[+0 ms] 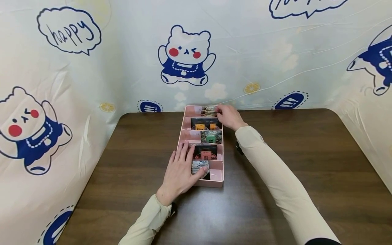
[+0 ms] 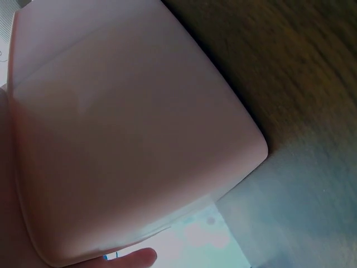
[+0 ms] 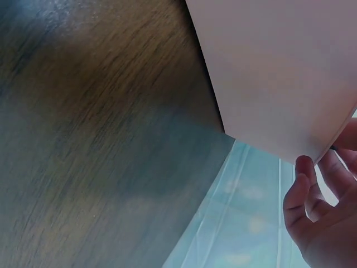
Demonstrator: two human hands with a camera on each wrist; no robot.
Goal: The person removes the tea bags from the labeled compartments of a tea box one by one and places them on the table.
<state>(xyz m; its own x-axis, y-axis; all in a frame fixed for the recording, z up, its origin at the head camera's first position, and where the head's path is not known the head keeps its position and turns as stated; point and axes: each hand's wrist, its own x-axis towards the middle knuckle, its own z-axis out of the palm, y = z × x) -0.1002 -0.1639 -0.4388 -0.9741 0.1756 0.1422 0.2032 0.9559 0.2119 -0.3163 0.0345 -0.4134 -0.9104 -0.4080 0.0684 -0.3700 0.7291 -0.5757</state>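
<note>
A long pink tray [image 1: 189,136] with several compartments stands lengthwise on the table, a few picture cards in each compartment. My left hand [image 1: 180,172] lies spread over its near left side, fingers straight, partly covering the two nearest compartments. Beside its thumb is a grey-and-black card [image 1: 199,166]. At the far right corner my right hand [image 1: 229,116] reaches over the rim, fingers curled, fingertips at the right end of the cards [image 1: 209,111] in the farthest compartment. The right wrist view shows the right hand [image 3: 329,209] bent round the tray's corner; the fingertips inside are hidden.
The brown wooden table [image 1: 275,143] runs out to both sides of the tray. Behind it hangs a pale cloth [image 1: 128,61] printed with cartoon bears, close to the tray's far end. Middle compartments hold a card with a green house [image 1: 211,139] and dark cards [image 1: 206,121].
</note>
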